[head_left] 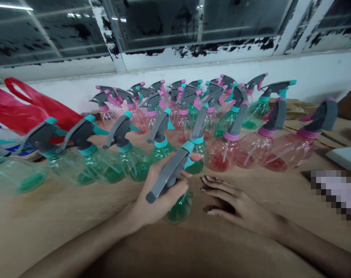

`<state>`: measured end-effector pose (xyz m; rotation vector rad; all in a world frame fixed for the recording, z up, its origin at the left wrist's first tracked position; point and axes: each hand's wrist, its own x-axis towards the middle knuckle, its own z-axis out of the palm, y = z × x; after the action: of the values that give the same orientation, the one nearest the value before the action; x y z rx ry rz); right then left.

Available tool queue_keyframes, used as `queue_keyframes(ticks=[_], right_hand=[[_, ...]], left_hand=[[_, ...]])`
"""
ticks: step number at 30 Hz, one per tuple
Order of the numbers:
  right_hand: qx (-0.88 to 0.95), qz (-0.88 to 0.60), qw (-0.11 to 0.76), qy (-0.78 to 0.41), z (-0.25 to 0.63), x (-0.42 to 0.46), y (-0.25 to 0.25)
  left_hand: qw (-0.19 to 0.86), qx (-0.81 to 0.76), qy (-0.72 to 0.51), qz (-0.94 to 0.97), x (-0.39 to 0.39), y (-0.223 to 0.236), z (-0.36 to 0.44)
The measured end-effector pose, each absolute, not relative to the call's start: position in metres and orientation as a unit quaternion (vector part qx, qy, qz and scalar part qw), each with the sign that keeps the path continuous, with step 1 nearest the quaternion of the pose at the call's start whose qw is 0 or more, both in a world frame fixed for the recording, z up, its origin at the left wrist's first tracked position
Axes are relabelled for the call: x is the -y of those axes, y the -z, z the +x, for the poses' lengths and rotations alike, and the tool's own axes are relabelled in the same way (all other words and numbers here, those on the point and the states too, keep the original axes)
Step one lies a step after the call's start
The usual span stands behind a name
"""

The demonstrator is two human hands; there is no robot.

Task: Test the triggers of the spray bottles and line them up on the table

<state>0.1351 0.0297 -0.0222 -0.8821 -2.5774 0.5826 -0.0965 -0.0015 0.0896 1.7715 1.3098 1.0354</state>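
In the head view, my left hand [149, 206] angles in from the lower left, its fingers wrapped firmly round the neck of a green spray bottle [179, 208]. My right hand [241, 204] lies palm down beyond the bottle's right side, fingers slightly apart and pointing toward it; I can't tell whether they touch the bench [24, 220]. Just ahead of my left fingers, green bottles [135, 166] run leftward and pink bottles [223, 156] rightward, leaving me little room forward; bare bench spreads toward me.
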Motion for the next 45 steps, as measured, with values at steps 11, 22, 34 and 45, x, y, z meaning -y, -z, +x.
queue_keyframes(ticks=[11,22,34,45], right_hand=[[0.905,-0.317,0.191,-0.208,0.1333,-0.0278,0.0196],[0.903,-0.318,0.188,-0.218,0.1336,-0.0282,0.0184],[0.91,-0.322,0.166,-0.202,0.1344,-0.0291,0.0199],[0.905,-0.322,0.172,-0.22,0.1338,-0.0292,0.0193]], left_hand=[[0.34,-0.517,-0.398,0.678,0.001,-0.0905,-0.096],[0.345,-0.506,-0.399,0.683,0.0011,-0.0898,-0.096],[0.339,-0.528,-0.402,0.667,0.0036,-0.0886,-0.0959],[0.304,-0.518,-0.402,0.691,0.003,-0.0935,-0.0968]])
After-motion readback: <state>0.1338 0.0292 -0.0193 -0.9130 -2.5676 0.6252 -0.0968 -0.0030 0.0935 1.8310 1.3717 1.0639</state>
